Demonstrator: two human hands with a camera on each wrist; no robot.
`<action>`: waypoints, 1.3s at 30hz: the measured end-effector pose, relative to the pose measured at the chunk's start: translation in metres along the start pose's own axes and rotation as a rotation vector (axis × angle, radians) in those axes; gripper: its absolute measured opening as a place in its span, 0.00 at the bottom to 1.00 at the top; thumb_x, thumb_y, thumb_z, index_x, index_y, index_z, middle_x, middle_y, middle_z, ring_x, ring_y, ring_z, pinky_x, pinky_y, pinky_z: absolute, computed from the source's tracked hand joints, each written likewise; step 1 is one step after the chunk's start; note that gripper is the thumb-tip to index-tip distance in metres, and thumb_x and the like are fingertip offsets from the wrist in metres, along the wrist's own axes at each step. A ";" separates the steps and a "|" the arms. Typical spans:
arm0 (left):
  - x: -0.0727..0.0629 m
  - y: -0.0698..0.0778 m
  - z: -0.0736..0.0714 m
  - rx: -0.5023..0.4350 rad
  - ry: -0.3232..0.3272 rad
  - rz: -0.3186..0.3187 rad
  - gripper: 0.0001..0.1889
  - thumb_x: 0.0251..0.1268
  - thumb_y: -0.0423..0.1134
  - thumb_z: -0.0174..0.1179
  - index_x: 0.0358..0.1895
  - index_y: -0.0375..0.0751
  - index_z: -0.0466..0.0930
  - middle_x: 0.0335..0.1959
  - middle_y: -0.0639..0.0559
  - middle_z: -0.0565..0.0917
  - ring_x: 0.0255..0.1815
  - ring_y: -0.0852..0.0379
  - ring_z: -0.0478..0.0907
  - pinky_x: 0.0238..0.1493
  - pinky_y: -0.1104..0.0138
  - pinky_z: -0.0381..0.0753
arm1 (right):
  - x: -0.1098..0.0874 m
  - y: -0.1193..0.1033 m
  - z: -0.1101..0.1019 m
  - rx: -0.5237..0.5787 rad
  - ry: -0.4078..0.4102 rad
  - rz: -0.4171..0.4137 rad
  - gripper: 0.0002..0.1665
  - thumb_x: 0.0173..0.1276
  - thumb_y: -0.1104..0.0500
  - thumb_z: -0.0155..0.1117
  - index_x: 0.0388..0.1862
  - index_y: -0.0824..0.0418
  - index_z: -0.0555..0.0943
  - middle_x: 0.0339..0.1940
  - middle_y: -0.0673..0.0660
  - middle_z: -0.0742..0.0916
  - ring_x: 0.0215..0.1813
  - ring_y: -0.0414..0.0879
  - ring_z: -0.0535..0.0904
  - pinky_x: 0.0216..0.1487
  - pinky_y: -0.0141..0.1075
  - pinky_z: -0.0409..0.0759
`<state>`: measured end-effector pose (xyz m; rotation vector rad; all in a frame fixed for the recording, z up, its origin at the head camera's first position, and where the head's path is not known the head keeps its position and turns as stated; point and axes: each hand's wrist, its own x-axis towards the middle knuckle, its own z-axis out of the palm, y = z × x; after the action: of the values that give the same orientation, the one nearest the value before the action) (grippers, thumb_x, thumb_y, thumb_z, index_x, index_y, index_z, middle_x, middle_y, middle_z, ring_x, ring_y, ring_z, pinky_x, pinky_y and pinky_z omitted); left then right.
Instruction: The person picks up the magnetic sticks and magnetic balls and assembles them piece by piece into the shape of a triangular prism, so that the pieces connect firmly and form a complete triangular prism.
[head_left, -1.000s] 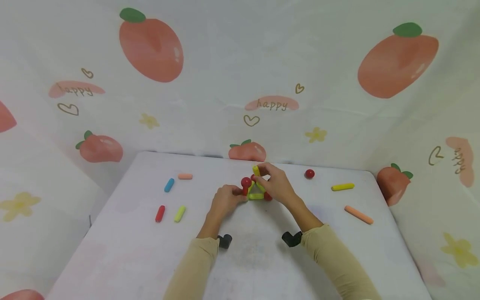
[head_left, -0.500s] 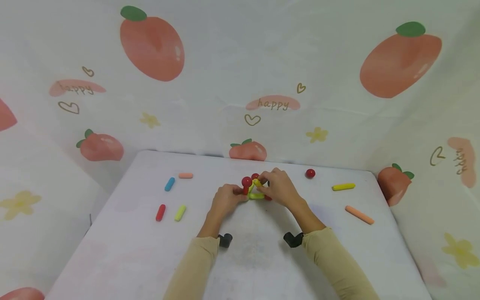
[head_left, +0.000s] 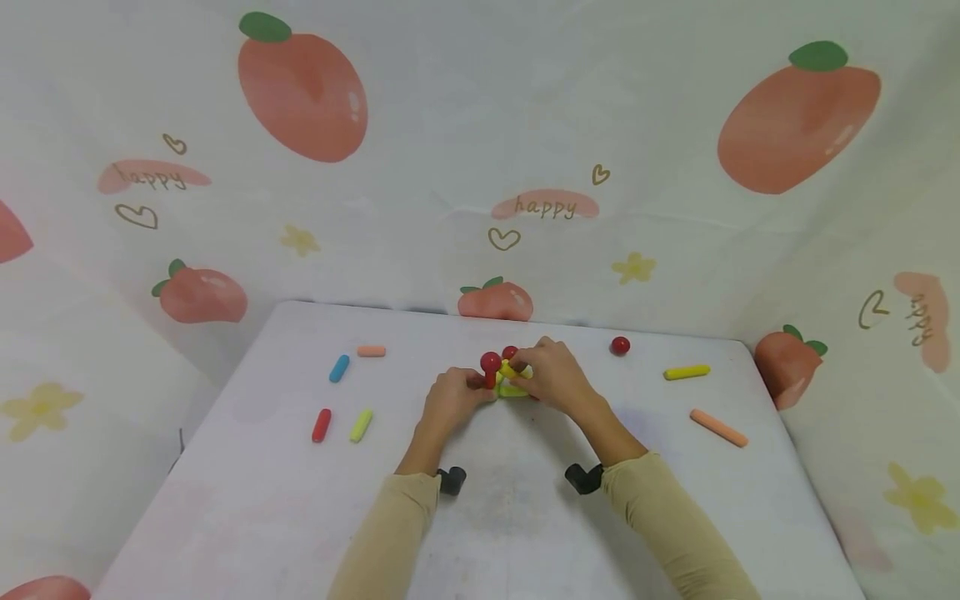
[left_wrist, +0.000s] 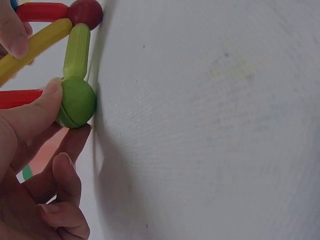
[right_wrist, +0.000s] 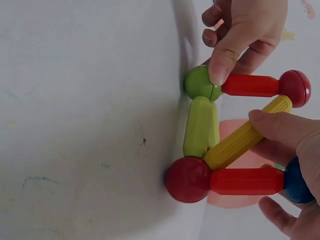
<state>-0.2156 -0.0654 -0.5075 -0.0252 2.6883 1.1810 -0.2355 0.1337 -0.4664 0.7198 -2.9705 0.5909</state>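
Note:
A small frame of magnetic rods and balls stands between the two hands. My left hand [head_left: 452, 402] pinches its green ball [right_wrist: 197, 82] at the base. From that ball, a lime rod [right_wrist: 196, 127] runs to a red ball [right_wrist: 187, 180], and a red rod [right_wrist: 250, 86] rises to another red ball [right_wrist: 296, 88]. My right hand [head_left: 557, 377] pinches a yellow rod [right_wrist: 237, 142] between thumb and fingers. The yellow rod slants from the base red ball up to the top red ball. A second red rod [right_wrist: 247, 181] leads to a blue ball [right_wrist: 299, 187], partly hidden by the right hand.
On the left of the white table [head_left: 495, 533] lie blue [head_left: 340, 368], peach [head_left: 371, 352], red [head_left: 321, 425] and lime [head_left: 361, 425] sticks. A loose red ball [head_left: 620, 346], a yellow stick [head_left: 687, 372] and an orange stick [head_left: 718, 427] are on the right.
The yellow rod, upright in my right hand earlier, has tipped down to the left, its upper end now at the top red ball. My left hand has stayed at the green ball.

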 end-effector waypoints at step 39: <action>0.002 0.007 0.007 0.147 0.068 -0.003 0.11 0.62 0.48 0.71 0.43 0.48 0.90 0.38 0.55 0.91 0.41 0.52 0.85 0.49 0.52 0.82 | -0.032 0.043 0.047 0.502 0.069 0.240 0.15 0.65 0.59 0.75 0.50 0.58 0.87 0.46 0.57 0.84 0.51 0.50 0.81 0.57 0.47 0.83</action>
<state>-0.2165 -0.0557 -0.5074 -0.0481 2.8257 0.9955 -0.2235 0.1653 -0.5291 0.3415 -2.8783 1.3756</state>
